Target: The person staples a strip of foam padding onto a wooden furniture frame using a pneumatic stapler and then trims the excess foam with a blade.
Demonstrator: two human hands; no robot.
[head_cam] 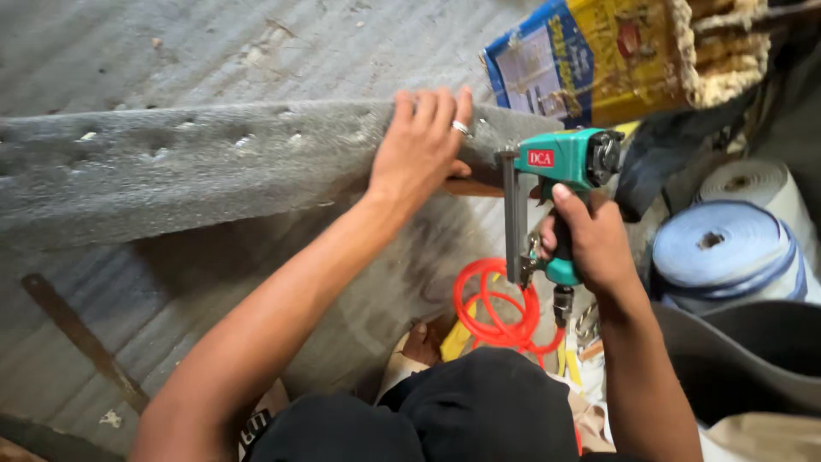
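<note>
The left hand lies flat, fingers spread, pressing the grey foam that runs from the left edge to the centre of the frame. A ring shows on one finger. The right hand, right of centre, is closed around the grip of a green stapler, its nose set against the foam's right end, apparently over a wooden edge. An orange hose coils below the tool. Blue and white rolls lie at the right edge, a yellow bag at the upper right.
</note>
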